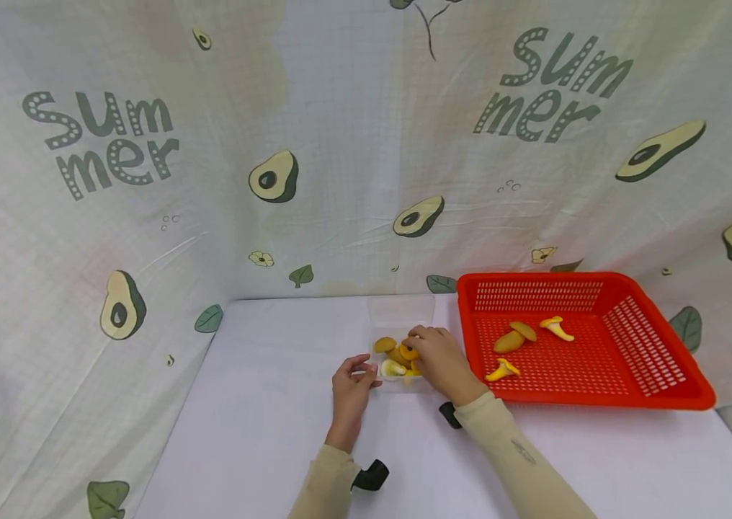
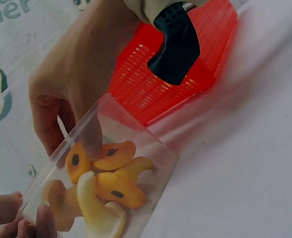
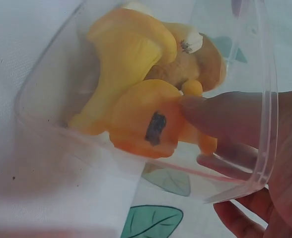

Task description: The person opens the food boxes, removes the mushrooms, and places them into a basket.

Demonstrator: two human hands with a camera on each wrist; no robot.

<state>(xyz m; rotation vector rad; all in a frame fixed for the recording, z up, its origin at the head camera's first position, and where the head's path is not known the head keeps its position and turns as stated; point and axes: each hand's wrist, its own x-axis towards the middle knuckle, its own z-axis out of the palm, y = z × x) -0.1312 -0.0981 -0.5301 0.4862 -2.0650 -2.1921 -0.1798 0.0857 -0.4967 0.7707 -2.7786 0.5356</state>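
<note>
A clear plastic container [image 1: 398, 386] on the table holds several toy mushrooms [image 2: 99, 210], yellow, orange and brown, some with dark patches. At its left side, my left hand [image 1: 353, 386] holds the rim, fingers and thumb at the wall in the left wrist view. My right hand [image 1: 444, 364] reaches over the opposite wall. Its thumb and fingers pinch an orange mushroom [image 3: 136, 119] inside, the thumb tip against it in the right wrist view. Part of that mushroom is hidden by the thumb.
Right of the container stands a red plastic basket [image 1: 599, 398] with several mushrooms, including a brown one [image 1: 510, 341] and a yellow one [image 1: 557, 329]. A clear lid-like panel [image 1: 401, 310] lies behind the container. A printed cloth [image 1: 353, 108] hangs at the back.
</note>
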